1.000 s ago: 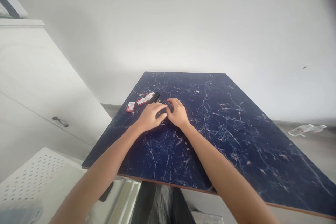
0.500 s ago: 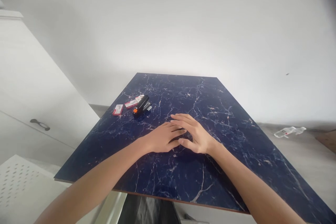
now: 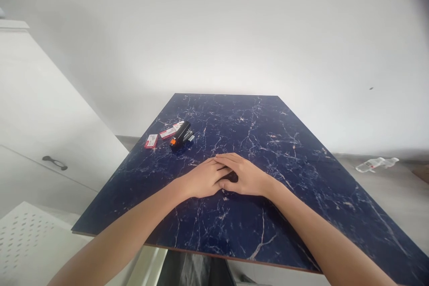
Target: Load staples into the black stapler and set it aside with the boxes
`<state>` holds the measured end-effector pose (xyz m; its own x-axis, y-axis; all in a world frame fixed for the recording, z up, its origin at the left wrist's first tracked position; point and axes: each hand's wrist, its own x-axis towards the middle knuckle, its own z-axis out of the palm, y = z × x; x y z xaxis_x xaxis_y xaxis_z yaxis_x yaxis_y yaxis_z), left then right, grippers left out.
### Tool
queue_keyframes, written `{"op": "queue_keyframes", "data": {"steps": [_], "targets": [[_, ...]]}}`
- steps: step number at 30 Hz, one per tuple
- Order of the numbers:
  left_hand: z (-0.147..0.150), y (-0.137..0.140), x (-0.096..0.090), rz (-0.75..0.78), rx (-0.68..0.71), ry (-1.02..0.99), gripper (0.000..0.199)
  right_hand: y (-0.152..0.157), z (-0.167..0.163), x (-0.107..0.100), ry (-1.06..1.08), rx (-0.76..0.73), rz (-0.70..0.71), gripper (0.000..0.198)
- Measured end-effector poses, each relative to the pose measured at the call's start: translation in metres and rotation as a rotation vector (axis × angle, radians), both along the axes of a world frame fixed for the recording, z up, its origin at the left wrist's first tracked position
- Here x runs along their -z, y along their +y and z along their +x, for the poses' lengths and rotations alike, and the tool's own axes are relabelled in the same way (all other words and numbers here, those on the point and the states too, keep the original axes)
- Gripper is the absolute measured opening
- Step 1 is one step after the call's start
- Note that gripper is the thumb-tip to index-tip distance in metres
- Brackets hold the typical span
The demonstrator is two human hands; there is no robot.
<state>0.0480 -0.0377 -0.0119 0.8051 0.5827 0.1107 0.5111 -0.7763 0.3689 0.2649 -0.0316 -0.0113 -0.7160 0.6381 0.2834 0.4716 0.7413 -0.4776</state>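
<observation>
My left hand lies palm down on the dark blue marbled table, its fingers stretched toward the right. Over its fingertips rest the fingers of my right hand, also palm down with the thumb apart. Neither hand holds anything that I can see; the left fingertips are partly covered. Beyond my left hand stands a black stapler with an orange patch at its near end. Beside it lie small red and white boxes: one box at the left, a second box nearer the stapler, and a third box partly behind it.
At the left is a white cabinet with a dark handle. Below it, a white perforated surface shows. A clear plastic bottle lies on the floor at the right. A pale wall rises behind the table.
My right hand has lowered onto the left fingers, and its fingers have drawn closer together. The stapler and boxes stay in place on the table. The view has shifted slightly.
</observation>
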Motion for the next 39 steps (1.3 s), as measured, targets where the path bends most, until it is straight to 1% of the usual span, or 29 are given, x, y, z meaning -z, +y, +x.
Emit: {"op": "queue_keyframes", "data": {"steps": [7,15,21,25,32,39], "targets": [[-0.001,0.004,0.006,0.030,0.018,-0.029,0.049,0.001,-0.002,0.000,0.012,0.017,0.003,0.069],[-0.003,0.002,0.005,0.055,0.016,-0.020,0.052,0.002,-0.002,0.002,0.002,0.030,-0.001,0.066],[-0.002,0.002,0.003,0.036,0.008,-0.025,0.048,0.005,0.000,0.006,0.012,0.034,-0.025,0.057],[-0.002,0.003,0.005,0.018,0.009,-0.035,0.047,0.006,-0.001,0.008,0.005,0.044,-0.029,0.056],[-0.002,0.012,0.002,0.026,0.027,-0.146,0.034,0.002,-0.003,0.003,-0.008,0.088,-0.051,0.050],[-0.003,0.014,0.002,0.024,0.022,-0.183,0.032,0.000,-0.004,0.002,-0.018,0.085,-0.048,0.048]]}}
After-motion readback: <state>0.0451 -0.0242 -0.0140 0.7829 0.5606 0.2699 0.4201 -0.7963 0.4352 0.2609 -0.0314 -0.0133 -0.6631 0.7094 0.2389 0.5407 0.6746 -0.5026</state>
